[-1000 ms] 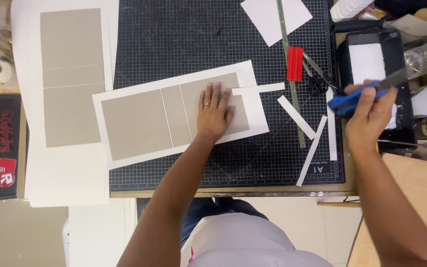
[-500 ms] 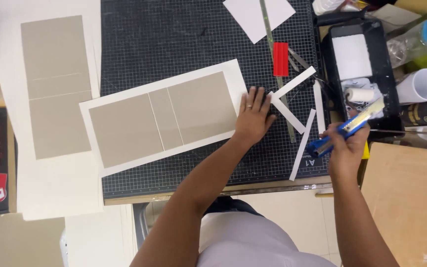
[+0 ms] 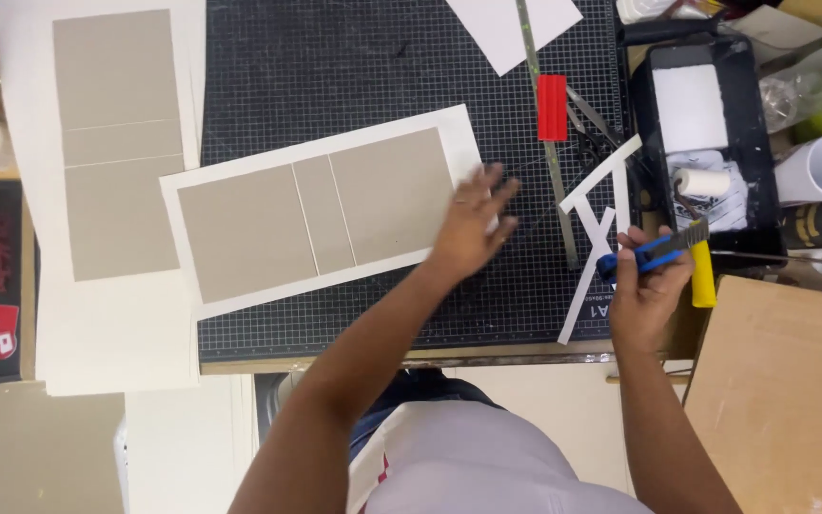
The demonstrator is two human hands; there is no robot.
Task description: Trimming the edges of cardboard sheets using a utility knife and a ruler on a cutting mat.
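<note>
Blue-handled knife (image 3: 647,252) is clamped in the right hand (image 3: 647,290), just right of the loose white paper strips (image 3: 594,228) on the cutting mat (image 3: 363,76). The left hand (image 3: 468,224) is held open, fingers spread, over the right edge of the white sheet (image 3: 321,211) with grey boards.

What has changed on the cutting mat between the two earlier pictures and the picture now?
The left hand has left the middle of the white sheet with grey boards and is now at its right edge. The right hand, holding the blue knife, has come down from the black tray to the white strips, which were pushed together. The sheet, the red block and the steel ruler stayed.
</note>
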